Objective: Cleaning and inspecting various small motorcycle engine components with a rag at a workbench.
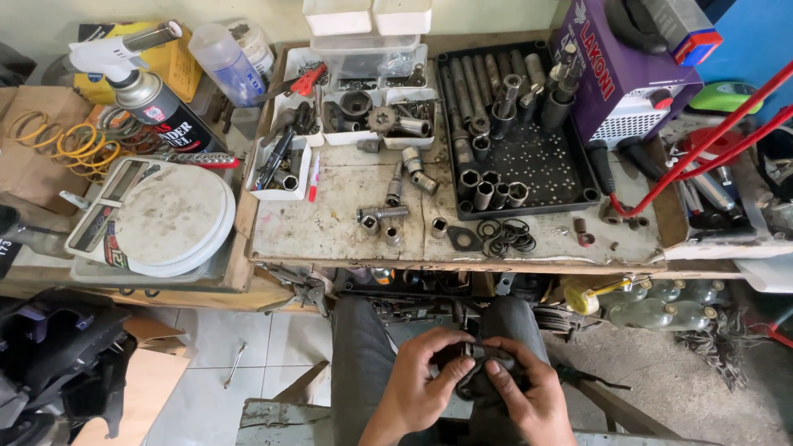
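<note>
Both my hands are low in the head view, above my lap, closed together on a small black part (477, 370). My left hand (421, 381) grips it from the left with the thumb on top. From the right, my right hand (529, 395) holds it with fingers wrapped over it. The part is mostly hidden by my fingers, so its shape is unclear. My knees in grey trousers (360, 347) sit just under the front edge of the workbench (330, 231).
A black tray (537, 157) with several sockets and extension bars lies on the bench. White bins (281, 165) hold tools. A round white scale (169, 216) and a torch canister (149, 91) are at left. A purple machine (619, 74) and red cables (702, 149) are at right.
</note>
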